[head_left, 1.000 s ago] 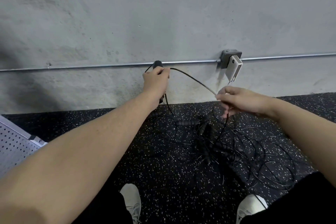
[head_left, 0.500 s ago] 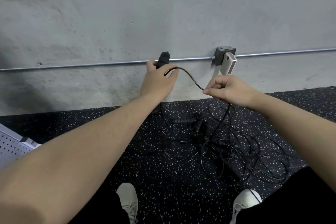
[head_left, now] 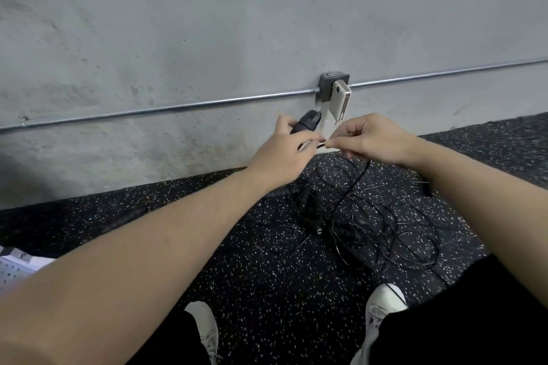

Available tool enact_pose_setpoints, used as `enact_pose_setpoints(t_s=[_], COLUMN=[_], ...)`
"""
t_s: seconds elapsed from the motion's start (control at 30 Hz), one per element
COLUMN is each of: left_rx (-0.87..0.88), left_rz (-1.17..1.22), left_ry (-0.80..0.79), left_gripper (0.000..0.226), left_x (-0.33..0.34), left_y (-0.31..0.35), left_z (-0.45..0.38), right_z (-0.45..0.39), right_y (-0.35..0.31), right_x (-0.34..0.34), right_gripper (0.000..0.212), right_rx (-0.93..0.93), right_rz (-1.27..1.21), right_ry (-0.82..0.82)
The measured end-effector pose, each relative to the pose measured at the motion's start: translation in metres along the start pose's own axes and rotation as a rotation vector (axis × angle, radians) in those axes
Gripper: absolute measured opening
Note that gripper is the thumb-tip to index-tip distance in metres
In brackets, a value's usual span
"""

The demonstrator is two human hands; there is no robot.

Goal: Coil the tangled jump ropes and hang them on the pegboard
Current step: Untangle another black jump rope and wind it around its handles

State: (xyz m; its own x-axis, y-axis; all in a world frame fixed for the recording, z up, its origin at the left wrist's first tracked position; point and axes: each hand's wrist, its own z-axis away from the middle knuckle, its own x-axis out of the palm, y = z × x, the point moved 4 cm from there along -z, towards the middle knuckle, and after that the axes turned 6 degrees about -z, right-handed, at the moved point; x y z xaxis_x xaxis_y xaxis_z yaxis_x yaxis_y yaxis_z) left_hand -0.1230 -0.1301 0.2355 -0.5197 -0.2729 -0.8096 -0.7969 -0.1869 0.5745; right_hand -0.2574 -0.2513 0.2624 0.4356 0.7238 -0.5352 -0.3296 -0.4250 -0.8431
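1. While the pegboard shows only as a corner at far left, I am on the coiling step.
2. My left hand grips a black rope handle, fingers curled round it.
3. My right hand pinches the cord just beside it.
4. Most jump ropes lie tangled on the floor; next I judge I must lay a loop into the left hand.

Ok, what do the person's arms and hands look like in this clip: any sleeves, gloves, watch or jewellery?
Both forearms are bare up to the frame edge, with no sleeves in view. The left hand and right hand wear no gloves, and no rings, watch or wristband show. No markings are visible on either arm.
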Motion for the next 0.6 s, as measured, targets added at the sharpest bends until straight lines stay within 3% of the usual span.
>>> enact_pose_setpoints(t_s=[0.1,0.23,0.3,0.43,0.5,0.6], left_rx=[0.076,0.046,0.025,0.021,0.014,-0.059], left_rz=[0.034,0.134,0.181,0.228,0.26,0.32], left_ry=[-0.065,-0.055,-0.024,0.045,0.096,0.147], left_gripper=[0.026,0.018,0.016,0.016,0.014,0.016], left_x=[0.011,0.014,0.011,0.005,0.0,-0.008], left_y=[0.014,0.029,0.036,0.045,0.047,0.04], left_z=[0.005,0.006,0.007,0.01,0.013,0.016], right_z=[0.015,0.037,0.046,0.062,0.069,0.072], right_y=[0.003,0.003,0.003,0.02,0.033,0.048], right_x=[-0.007,-0.007,-0.006,0.002,0.008,0.014], right_gripper=[0.029,0.026,0.034,0.055,0.054,0.037], right_rx=[0.037,0.067,0.075,0.216,0.26,0.288], right_rz=[-0.003,-0.102,-0.139,0.005,0.083,0.094], right_ry=[0.03,0.007,0.0,-0.196,-0.278,-0.289])
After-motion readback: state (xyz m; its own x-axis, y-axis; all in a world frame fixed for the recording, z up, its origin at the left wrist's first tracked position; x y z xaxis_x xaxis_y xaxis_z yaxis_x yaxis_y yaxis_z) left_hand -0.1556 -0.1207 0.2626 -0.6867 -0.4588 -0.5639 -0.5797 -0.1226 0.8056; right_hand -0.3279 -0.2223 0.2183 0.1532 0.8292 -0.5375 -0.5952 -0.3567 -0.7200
